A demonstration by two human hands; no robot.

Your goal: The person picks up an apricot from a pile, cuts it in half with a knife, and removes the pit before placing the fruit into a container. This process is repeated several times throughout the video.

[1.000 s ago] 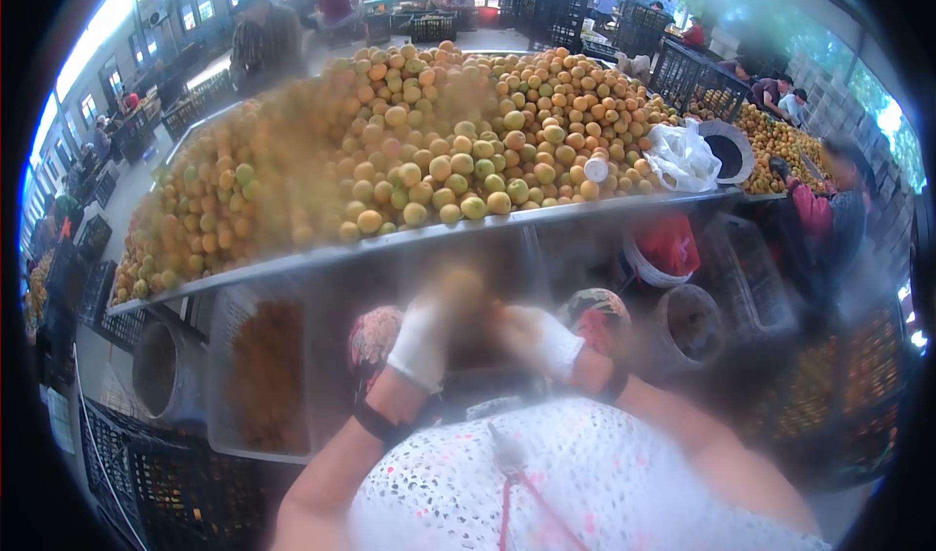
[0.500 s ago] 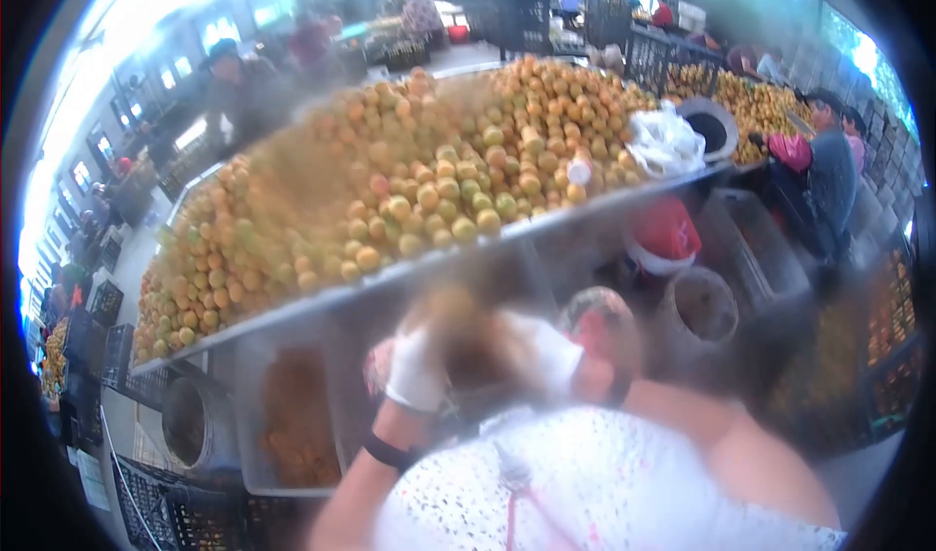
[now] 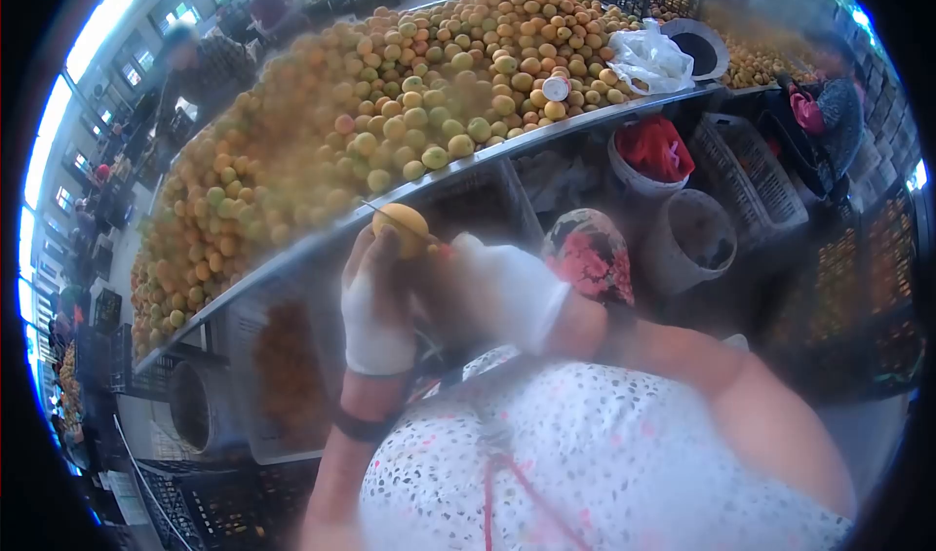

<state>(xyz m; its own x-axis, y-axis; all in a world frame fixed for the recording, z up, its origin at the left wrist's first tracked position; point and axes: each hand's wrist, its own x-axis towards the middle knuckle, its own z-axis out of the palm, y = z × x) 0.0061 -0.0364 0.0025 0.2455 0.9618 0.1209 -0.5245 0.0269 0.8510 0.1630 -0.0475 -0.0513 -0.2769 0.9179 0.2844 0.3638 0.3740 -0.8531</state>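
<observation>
My left hand, in a white glove with bare fingertips, is closed around a yellow-orange round fruit, apricot- or peach-like. A thin knife blade lies across the top of that fruit. It runs back toward my right hand, white-gloved and closed; a blurred smudge hides its fingers and the handle. Both hands are close together in front of my chest, just short of a metal-edged table heaped with similar fruits.
Under the table stand a grey bin with brownish contents, a bucket with red cloth, a round tub and a crate. A white plastic bag lies on the fruit. A co-worker is at the right.
My view has tilted down. The fruit, blurred between my hands before, now shows clearly in my left hand's fingers with the blade across it.
</observation>
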